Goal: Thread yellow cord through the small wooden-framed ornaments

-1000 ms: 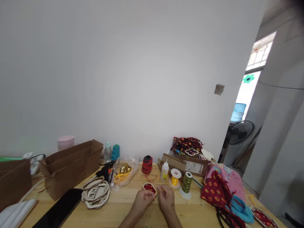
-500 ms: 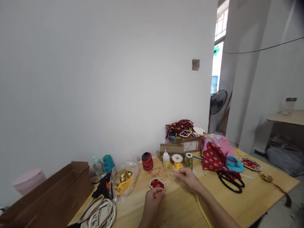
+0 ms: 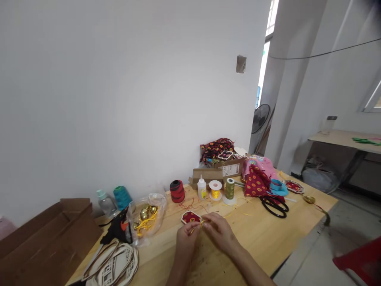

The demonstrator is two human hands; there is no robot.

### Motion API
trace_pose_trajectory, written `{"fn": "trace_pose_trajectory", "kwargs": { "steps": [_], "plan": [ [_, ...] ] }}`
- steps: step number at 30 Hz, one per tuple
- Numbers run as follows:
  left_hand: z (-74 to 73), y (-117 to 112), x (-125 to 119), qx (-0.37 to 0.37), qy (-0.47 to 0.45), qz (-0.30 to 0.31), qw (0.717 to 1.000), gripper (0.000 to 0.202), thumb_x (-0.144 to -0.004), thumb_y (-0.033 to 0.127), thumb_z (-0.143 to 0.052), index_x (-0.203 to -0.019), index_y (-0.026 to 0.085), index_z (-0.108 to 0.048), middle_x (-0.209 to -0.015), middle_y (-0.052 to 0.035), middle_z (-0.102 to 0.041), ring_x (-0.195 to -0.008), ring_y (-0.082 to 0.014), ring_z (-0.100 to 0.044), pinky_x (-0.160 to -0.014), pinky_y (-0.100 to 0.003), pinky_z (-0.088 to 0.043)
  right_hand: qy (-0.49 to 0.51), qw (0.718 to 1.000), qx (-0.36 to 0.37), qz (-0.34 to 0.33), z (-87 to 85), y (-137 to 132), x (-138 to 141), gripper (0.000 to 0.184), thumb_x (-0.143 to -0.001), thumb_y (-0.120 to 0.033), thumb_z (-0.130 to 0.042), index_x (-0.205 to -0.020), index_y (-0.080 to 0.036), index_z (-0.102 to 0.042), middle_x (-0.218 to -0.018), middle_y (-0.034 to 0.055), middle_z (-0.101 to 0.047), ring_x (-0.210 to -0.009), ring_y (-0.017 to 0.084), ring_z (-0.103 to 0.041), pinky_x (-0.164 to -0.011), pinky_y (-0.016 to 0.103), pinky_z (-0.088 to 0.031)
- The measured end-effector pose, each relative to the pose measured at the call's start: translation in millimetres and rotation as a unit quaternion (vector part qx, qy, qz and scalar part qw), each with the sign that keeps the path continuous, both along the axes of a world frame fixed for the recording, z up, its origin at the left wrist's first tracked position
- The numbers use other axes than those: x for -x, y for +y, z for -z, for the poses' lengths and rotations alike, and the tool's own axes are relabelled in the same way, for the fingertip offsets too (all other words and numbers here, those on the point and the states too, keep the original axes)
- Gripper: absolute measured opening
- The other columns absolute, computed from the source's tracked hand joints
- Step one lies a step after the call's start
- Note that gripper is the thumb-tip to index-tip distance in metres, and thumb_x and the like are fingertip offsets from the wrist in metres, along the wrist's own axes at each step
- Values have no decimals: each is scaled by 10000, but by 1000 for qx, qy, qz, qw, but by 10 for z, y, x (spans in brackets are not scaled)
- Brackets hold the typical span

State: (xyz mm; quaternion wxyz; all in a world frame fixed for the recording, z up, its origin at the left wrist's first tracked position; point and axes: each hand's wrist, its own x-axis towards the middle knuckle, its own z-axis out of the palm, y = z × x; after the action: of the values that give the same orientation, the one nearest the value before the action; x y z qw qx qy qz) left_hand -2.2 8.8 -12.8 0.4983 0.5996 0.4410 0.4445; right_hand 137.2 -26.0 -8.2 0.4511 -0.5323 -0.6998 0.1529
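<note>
A small red patterned fabric piece with a pale scalloped border is on the wooden table, just beyond my fingers. My left hand is closed in a pinch at its near edge, on a yellow cord. Close beside it, my right hand pinches the same cord, fingertips almost touching those of the left. Whether the left fingers also grip the pale border is hidden. Red thread lies loose behind the piece, near a red and black thread cone.
Behind my hands stand a glue bottle, a yellow cord spool and a green thread spool. Black-handled scissors lie right. On the left are a bag of gold bells, a glue gun, wooden frames and a cardboard box.
My right hand has come down and left to meet my left hand at the fabric piece. The camera view has turned to the right.
</note>
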Motion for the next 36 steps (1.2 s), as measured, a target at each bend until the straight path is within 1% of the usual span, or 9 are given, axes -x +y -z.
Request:
{"fn": "trace_pose_trajectory", "kwargs": {
  "steps": [2, 4, 9, 14, 20, 26, 28, 32, 36],
  "plan": [
    [-7, -7, 8, -13, 10, 7, 1000, 180, -617, 293, -591, -681, 148, -677, -692, -40, -700, -675, -187, -608, -658, -252, -455, 35, 999, 21, -13, 68, 44, 58, 216, -797, -277, -444, -911, -204, -612, -737, 37, -589, -684, 133, -526, -617, 233, -409],
    [-2, -4, 13, -19, 21, 14, 1000, 188, -621, 287, -587, -698, 143, -680, -714, -52, -703, -692, -195, -612, -672, -261, -456, 52, 998, 24, -12, 92, 69, 54, 209, -790, -279, -455, -837, -203, -644, -657, 21, -559, -620, 120, -505, -566, 213, -387],
    [16, 10, 5, -14, 33, 23, 999, 232, -626, 293, -571, -741, 126, -683, -725, -78, -707, -686, -213, -625, -657, -290, -472, 69, 996, 27, 46, 97, 60, 28, 240, -771, -289, -470, -670, -179, -658, -545, -8, -456, -548, 109, -438, -493, 197, -325],
    [-1, 18, -16, -19, 37, 23, 999, 240, -617, 317, -578, -731, 137, -688, -730, -78, -710, -689, -216, -629, -670, -301, -476, 55, 996, 37, 65, 93, 90, 21, 242, -761, -277, -465, -672, -169, -662, -529, -17, -429, -523, 102, -411, -486, 195, -304],
    [-7, 34, -25, -15, 41, 6, 999, 280, -622, 343, -569, -744, 120, -686, -717, -83, -709, -690, -229, -629, -663, -322, -478, 63, 997, 30, 43, 47, 213, 34, 209, -736, -243, -495, -627, -169, -657, -504, -26, -417, -518, 100, -407, -488, 190, -297],
    [10, 12, 17, -15, 46, 5, 999, 303, -634, 363, -572, -775, 117, -680, -716, -66, -708, -703, -220, -625, -651, -289, -475, 85, 995, 34, 50, 18, 187, 67, 202, -728, -236, -498, -621, -167, -655, -504, -28, -403, -516, 100, -398, -497, 199, -285],
    [12, -2, 34, -13, 47, 7, 999, 302, -635, 370, -572, -776, 125, -679, -721, -61, -708, -709, -218, -623, -644, -279, -475, 96, 993, 43, 51, 24, 172, 72, 191, -716, -243, -508, -620, -169, -655, -508, -27, -413, -522, 100, -396, -504, 200, -285],
    [3, -18, 51, -12, 51, -7, 999, 269, -624, 364, -584, -712, 128, -678, -686, -56, -705, -688, -217, -622, -636, -272, -471, 133, 987, 81, 50, 58, 194, 66, 191, -686, -274, -525, -599, -149, -641, -515, -22, -459, -513, 93, -393, -489, 192, -297],
    [-8, -37, 44, -19, 53, -19, 998, 265, -630, 362, -578, -694, 125, -678, -660, -56, -703, -656, -214, -621, -600, -267, -470, 182, 974, 136, 6, 79, 222, 21, 294, -675, -374, -515, -594, -114, -625, -483, -23, -510, -447, 78, -404, -431, 176, -317]
  ]
}}
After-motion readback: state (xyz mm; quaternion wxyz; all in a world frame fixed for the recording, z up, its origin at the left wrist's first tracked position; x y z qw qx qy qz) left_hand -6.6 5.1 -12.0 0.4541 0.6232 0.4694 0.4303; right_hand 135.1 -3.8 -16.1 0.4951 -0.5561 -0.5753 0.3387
